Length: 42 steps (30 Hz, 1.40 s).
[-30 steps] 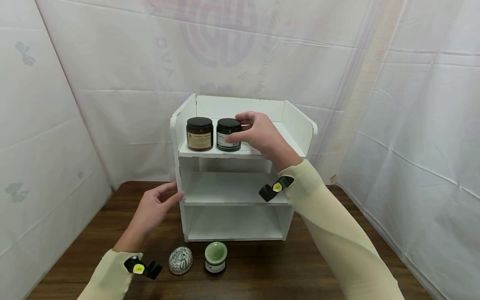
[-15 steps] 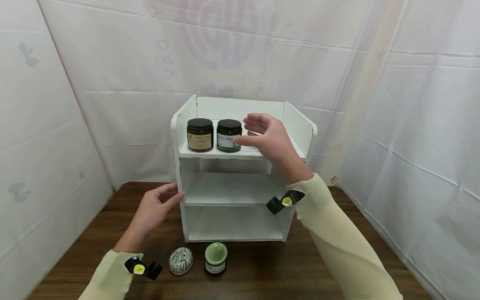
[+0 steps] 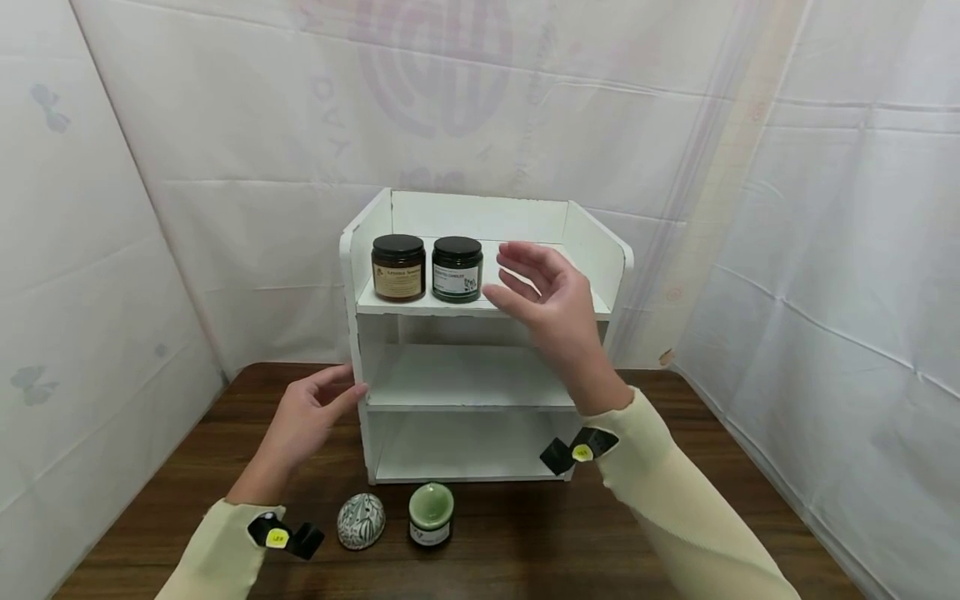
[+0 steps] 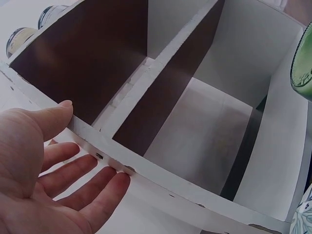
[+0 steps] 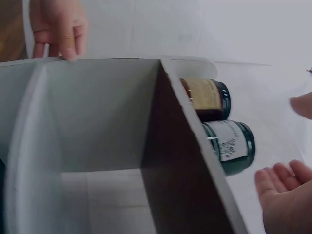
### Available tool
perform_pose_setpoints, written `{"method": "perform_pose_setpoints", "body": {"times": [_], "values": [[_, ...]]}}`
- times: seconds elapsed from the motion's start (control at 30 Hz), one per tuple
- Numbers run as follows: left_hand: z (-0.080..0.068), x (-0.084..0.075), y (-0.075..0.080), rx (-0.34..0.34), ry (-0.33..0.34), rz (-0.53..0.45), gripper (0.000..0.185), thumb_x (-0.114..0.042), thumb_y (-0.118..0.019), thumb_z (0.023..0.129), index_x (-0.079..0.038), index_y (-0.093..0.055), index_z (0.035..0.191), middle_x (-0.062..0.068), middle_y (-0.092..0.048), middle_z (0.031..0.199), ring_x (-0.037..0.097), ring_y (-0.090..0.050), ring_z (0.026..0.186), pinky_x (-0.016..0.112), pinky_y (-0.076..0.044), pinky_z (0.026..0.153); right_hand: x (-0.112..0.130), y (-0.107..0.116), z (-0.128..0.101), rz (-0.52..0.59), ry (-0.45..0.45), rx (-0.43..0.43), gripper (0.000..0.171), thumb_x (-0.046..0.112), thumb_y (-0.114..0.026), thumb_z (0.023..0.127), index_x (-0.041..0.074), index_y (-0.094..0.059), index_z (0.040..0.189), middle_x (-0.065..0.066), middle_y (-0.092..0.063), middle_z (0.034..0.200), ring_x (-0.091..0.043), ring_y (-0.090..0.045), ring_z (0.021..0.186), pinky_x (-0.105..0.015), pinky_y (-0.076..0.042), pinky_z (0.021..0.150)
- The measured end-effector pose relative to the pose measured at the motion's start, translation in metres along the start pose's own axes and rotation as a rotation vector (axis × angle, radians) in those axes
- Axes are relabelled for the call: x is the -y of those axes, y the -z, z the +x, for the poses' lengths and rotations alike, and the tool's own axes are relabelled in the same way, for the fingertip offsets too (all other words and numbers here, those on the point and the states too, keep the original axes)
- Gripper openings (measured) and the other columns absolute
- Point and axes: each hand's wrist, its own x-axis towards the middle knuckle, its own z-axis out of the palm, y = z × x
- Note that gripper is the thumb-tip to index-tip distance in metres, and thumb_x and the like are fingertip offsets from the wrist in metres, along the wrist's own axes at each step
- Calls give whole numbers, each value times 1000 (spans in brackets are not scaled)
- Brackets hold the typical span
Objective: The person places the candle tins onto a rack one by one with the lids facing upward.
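A white three-tier shelf stands on the dark wooden table. My left hand holds its left side panel, the thumb on the front edge and the fingers along the outer face, as the left wrist view shows. On the top tier sit two black-lidded candle jars side by side: an amber one with a tan label and a dark green one with a white label. Just right of the green jar, my right hand is spread with nothing in it, its fingertips apart from the jar.
In front of the shelf on the table stand a patterned domed object and a jar with a green top and pale label. White sheets hang behind and at both sides.
My right hand has let go of the green candle jar and drawn back to the right and slightly down. The jar stays beside the amber one. My left hand has not moved.
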Motion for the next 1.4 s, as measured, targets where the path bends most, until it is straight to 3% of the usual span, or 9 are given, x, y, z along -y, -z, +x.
{"method": "perform_pose_setpoints", "body": {"times": [0.17, 0.3, 0.43, 0.53, 0.7, 0.9, 1.1, 1.4], "values": [[1, 0, -2, 5, -2, -4, 59, -45, -67, 99, -11, -58, 146, 15, -66, 137, 23, -65, 114, 23, -53, 83, -11, -2, -20, 104, 81, -20, 51, -9, -77, 82, -6, -59, 130, -19, -64, 133, -36, -60, 131, -36, -51, 107], [1, 0, -3, 7, -7, -6, 59, -44, -67, 99, -10, -57, 146, 15, -66, 138, 28, -65, 118, 23, -53, 83, -23, -4, -37, 100, 184, 2, 51, -14, -75, 80, -12, -58, 129, -26, -63, 132, -38, -60, 128, -39, -50, 108], [0, 1, -1, 3, -7, -3, 59, -44, -68, 99, -11, -58, 146, 15, -66, 137, 24, -65, 116, 22, -53, 83, -36, -10, -54, 55, 287, 58, 54, -15, -77, 78, -15, -57, 128, -32, -60, 132, -41, -59, 128, -41, -49, 109], [0, 3, 1, 3, -5, -2, 60, -45, -68, 98, -11, -57, 146, 14, -66, 137, 17, -65, 112, 22, -53, 83, -43, -15, -64, 57, 305, 89, 54, -13, -79, 79, -13, -58, 129, -31, -60, 132, -44, -58, 128, -41, -49, 109], [-3, 3, 2, -20, 2, -14, 60, -45, -68, 98, -11, -57, 146, 14, -67, 136, 6, -64, 107, 18, -52, 83, -55, -20, -80, 61, 283, 124, 52, -13, -78, 81, -10, -59, 129, -28, -61, 133, -44, -59, 127, -41, -49, 107], [-9, 2, 0, -49, -9, -48, 57, -43, -68, 99, -10, -59, 144, 14, -65, 138, -6, -61, 105, 14, -51, 84, -75, -23, -99, 64, 246, 147, 48, -14, -76, 82, -10, -59, 128, -36, -59, 129, -27, -63, 125, -39, -50, 106], [-7, 2, -2, -52, -21, -39, 58, -44, -67, 99, -9, -59, 144, 13, -66, 137, 2, -64, 109, 14, -52, 84, -96, -23, -119, 52, 186, 150, 43, -11, -75, 85, -10, -61, 126, -36, -60, 126, -31, -64, 121, -37, -52, 104], [-7, 0, 0, -37, -11, -49, 57, -44, -68, 99, -11, -59, 144, 14, -66, 138, 2, -63, 110, 14, -51, 85, -125, -25, -145, 36, 86, 152, 38, -7, -75, 87, -9, -63, 123, -34, -64, 123, -17, -67, 117, -39, -54, 101]]}}
